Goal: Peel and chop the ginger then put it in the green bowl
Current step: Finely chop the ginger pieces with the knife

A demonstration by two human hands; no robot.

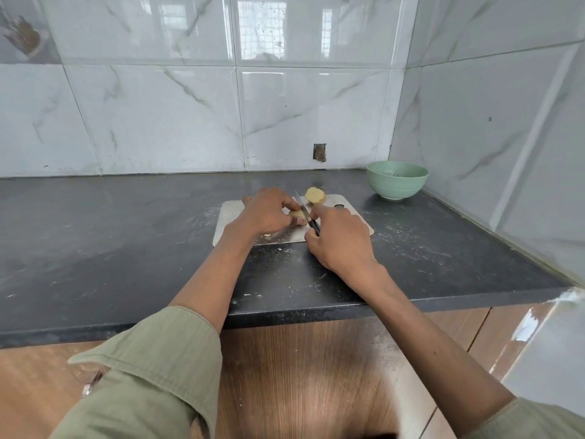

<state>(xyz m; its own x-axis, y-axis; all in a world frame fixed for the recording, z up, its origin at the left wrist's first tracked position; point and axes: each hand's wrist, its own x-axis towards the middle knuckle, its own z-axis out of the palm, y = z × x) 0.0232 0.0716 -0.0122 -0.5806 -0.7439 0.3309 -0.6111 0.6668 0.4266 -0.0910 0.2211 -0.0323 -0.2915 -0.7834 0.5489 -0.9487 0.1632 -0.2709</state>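
Olive sleeves [164, 359] nearest, forearms stretched over dark countertop [110, 248]. R hand [340, 240] wrapped round black handle of knife [307, 217], forefinger along the top, blade angled down onto ginger piece [297, 216]. L hand [269, 213] curled over that piece, pinning it to metal cutting board [354, 213]. Second ginger chunk [315, 196] at board's far edge, just beyond blade tip. Green bowl [397, 180] far R, in tiled corner, off the board.
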